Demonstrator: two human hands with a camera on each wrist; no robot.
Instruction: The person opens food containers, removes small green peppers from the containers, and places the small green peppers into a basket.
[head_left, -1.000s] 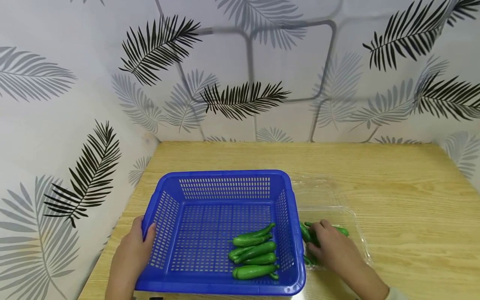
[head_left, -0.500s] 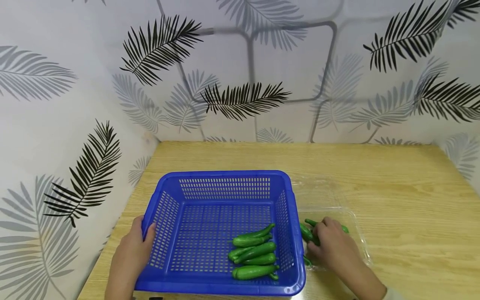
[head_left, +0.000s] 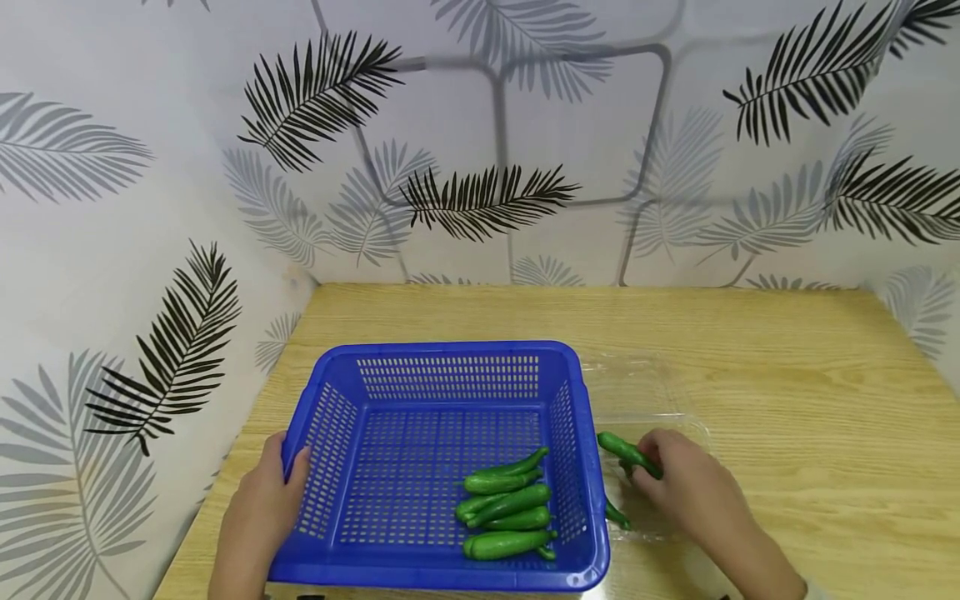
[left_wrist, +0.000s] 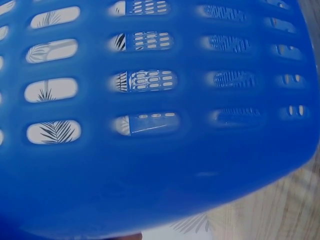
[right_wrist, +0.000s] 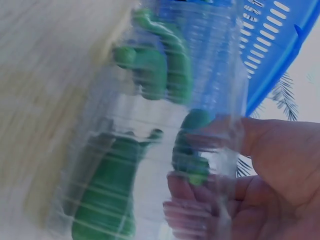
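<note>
The left hand (head_left: pixel 258 500) grips the rim of a rigid, slotted blue plastic basket (head_left: pixel 420 575) holding smooth, tapered green vegetables (head_left: pixel 513 503). Right hand (head_left: pixel 693 483): thumb and fingers pinch a glossy, elongated vegetable (head_left: pixel 619 448) at a clear, ridged plastic tray (head_left: pixel 633 387) beside it.

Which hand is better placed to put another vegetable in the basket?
Probably the right hand: it pinches a green vegetable beside the blue basket, while the left hand grips its opposite side.
</note>
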